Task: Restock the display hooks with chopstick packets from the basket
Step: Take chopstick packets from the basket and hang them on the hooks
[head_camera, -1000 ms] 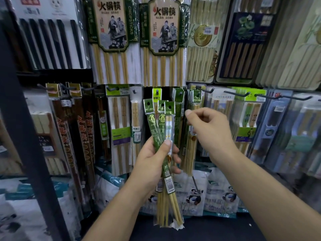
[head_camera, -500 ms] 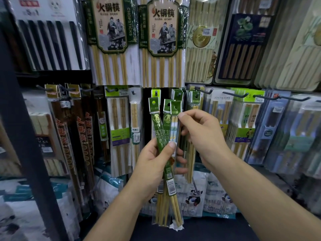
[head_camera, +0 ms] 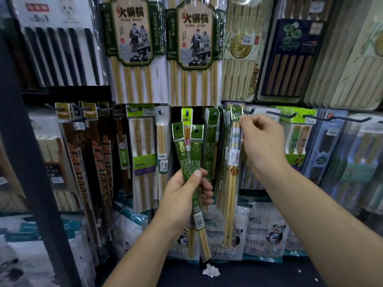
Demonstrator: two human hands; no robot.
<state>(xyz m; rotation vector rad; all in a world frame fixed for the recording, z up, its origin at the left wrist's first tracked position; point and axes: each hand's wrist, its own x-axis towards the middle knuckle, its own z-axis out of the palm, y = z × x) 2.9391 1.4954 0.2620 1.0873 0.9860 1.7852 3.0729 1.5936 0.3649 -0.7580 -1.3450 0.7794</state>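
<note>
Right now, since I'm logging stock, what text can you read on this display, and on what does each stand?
"火锅筷": header card of the left large pack and of the right large pack.
"CHOPSTICKS": down the green side strip of both.
Too small or blurred: print on the green packets in the left hand, the packet at the hook in the right hand, and the price stickers.

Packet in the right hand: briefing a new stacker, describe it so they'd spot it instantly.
Below the two big packs with painted figures at top centre runs a row of hooks. There the right hand pinches the top of a long packet. Unlike the two green-sleeved packets in the left hand, its sleeve is clear, showing pale sticks, a white sticker and a gold emblem.
</note>
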